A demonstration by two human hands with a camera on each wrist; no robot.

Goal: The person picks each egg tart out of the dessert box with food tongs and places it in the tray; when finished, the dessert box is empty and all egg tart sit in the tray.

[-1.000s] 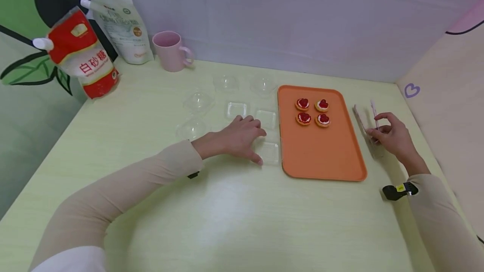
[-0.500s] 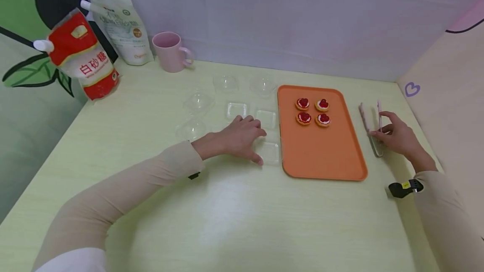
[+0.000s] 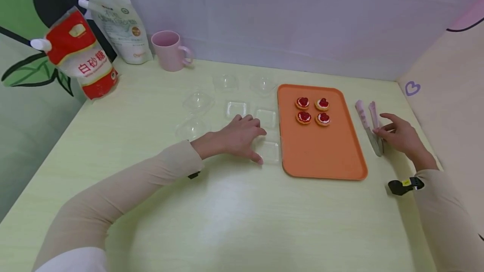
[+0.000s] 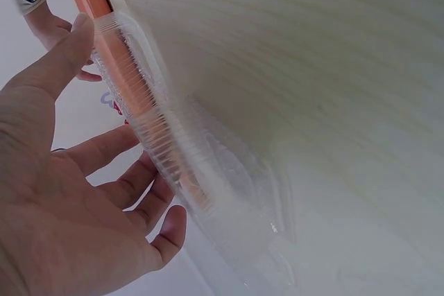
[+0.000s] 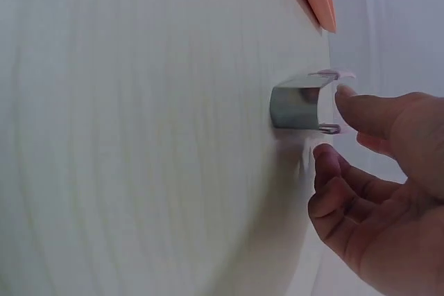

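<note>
My left hand (image 3: 242, 139) lies over the clear plastic boxes, fingers spread. In the left wrist view its thumb touches the edge of one ribbed clear box (image 4: 128, 67), and its other fingers bend loosely along the side. My right hand (image 3: 403, 138) is beside a pair of tongs (image 3: 361, 114) with pink tips and metal arms, lying on the table. The right wrist view shows the thumb and fingers apart around the tongs (image 5: 295, 109), gripping nothing. An orange tray (image 3: 321, 154) between the hands carries several small tarts (image 3: 303, 118) with white cream and red topping.
Domed clear lids (image 3: 198, 102) are hinged to the boxes left of the tray. A pink mug (image 3: 168, 53) stands at the back, beside a white pouch (image 3: 130, 32) and a red sugar pouch (image 3: 85, 53). Walls close off the back and right.
My right hand has shifted slightly right and let go of the tongs, which now lie flat on the table with their tips pointing away. The left hand has stayed put.
</note>
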